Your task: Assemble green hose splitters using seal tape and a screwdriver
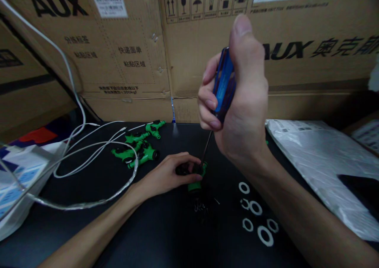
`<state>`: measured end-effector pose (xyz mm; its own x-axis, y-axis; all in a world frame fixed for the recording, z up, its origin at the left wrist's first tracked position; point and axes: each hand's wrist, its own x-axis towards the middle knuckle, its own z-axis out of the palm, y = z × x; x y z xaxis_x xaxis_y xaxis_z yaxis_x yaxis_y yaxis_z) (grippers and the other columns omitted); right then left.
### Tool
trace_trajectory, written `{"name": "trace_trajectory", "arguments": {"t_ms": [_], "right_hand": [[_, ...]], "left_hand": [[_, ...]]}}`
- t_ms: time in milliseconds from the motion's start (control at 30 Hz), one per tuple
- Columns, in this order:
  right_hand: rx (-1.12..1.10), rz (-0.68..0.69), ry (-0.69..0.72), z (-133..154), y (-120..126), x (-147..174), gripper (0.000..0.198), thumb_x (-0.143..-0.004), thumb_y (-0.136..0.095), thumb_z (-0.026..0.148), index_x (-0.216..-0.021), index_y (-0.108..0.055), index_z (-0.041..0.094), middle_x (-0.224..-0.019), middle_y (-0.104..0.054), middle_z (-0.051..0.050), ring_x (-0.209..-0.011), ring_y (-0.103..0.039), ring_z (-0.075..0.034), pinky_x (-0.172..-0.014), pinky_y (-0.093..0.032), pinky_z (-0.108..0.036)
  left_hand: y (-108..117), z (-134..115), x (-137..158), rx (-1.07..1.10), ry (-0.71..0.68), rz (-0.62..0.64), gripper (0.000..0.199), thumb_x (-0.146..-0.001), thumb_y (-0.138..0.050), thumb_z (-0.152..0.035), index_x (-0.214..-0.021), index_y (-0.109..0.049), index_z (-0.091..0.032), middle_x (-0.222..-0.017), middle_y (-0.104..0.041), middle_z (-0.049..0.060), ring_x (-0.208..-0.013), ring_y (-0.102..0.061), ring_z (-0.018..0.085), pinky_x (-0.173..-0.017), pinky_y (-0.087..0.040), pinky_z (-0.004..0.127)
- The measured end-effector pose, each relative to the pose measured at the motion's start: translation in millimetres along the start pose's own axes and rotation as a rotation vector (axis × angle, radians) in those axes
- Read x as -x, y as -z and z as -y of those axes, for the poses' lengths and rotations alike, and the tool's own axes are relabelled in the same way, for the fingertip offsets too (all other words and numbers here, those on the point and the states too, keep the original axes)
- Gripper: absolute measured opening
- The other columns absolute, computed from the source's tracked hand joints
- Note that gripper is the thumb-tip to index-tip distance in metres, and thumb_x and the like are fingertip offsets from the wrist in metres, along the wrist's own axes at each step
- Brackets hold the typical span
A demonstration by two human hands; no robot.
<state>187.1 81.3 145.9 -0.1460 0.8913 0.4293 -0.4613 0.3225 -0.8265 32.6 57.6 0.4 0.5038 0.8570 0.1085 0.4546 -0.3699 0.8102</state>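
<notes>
My right hand (242, 86) is wrapped around the blue handle of a screwdriver (224, 82), thumb up along the handle's top. Its thin shaft points down to a green and black hose connector (194, 187) on the dark table. My left hand (180, 169) grips that connector between thumb and fingers, close around the screwdriver's tip. The tip itself is hidden among the fingers and the black part. Just in front of the connector lie small metal pieces (201, 206), too dark to make out, and a thin pin or screw (217, 201).
Several similar green connectors (143, 153) lie at the back left, near looped white cables (102, 143). White rings (265, 236) are scattered by my right forearm. A white power strip (26, 169) sits left, a plastic-wrapped package (316, 161) right. Cardboard boxes (124, 74) wall the back.
</notes>
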Motion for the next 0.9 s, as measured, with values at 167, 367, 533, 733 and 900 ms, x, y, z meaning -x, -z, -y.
{"name": "trace_trajectory", "arguments": {"t_ms": [167,367,533,733,900], "right_hand": [[0.078,-0.036,0.029,-2.7,-1.8,2.9,0.063,-0.094,-0.045,0.079,-0.064,-0.039,0.023,-0.049,-0.031,0.007,-0.036,-0.023,-0.007,-0.03,-0.019,-0.023],[0.084,0.063,0.133,-8.4,-4.0,7.6,0.055,-0.093,-0.054,0.073,-0.072,-0.043,0.024,-0.053,-0.035,0.008,-0.041,-0.032,-0.008,-0.035,-0.025,-0.024],[0.034,0.047,0.212,-7.1,-6.4,10.1,0.041,-0.097,-0.065,0.053,-0.082,-0.037,0.027,-0.058,-0.038,0.01,-0.045,-0.037,-0.01,-0.04,-0.03,-0.023],[-0.05,0.164,0.152,-3.9,-0.4,9.0,0.029,-0.103,-0.057,0.041,-0.082,-0.045,0.025,-0.073,-0.05,0.004,-0.053,-0.045,-0.011,-0.048,-0.038,-0.025],[-0.129,0.281,0.081,-4.2,5.3,1.1,0.033,-0.107,-0.038,0.04,-0.082,-0.05,0.023,-0.061,-0.04,0.006,-0.042,-0.03,-0.009,-0.038,-0.023,-0.023]], "left_hand": [[-0.6,-1.5,0.3,0.018,0.002,-0.004,0.029,-0.089,-0.078,-0.037,-0.115,-0.072,-0.023,-0.087,-0.063,-0.002,-0.08,-0.061,0.015,-0.076,-0.046,0.028],[-1.0,-3.4,0.7,0.001,0.008,-0.016,0.026,-0.088,-0.078,-0.036,-0.109,-0.073,-0.023,-0.087,-0.064,-0.002,-0.079,-0.06,0.015,-0.074,-0.046,0.027],[-0.7,-3.6,-0.1,0.016,-0.007,-0.019,0.022,-0.088,-0.079,-0.034,-0.105,-0.073,-0.021,-0.086,-0.063,-0.002,-0.078,-0.06,0.015,-0.075,-0.046,0.027],[-1.0,-0.4,0.9,0.031,0.01,-0.011,0.025,-0.089,-0.078,-0.035,-0.11,-0.073,-0.021,-0.09,-0.066,-0.001,-0.081,-0.062,0.016,-0.077,-0.047,0.027],[0.0,1.5,0.9,0.066,0.005,-0.014,0.024,-0.088,-0.08,-0.034,-0.107,-0.074,-0.021,-0.089,-0.066,0.0,-0.082,-0.062,0.016,-0.079,-0.047,0.028]]}}
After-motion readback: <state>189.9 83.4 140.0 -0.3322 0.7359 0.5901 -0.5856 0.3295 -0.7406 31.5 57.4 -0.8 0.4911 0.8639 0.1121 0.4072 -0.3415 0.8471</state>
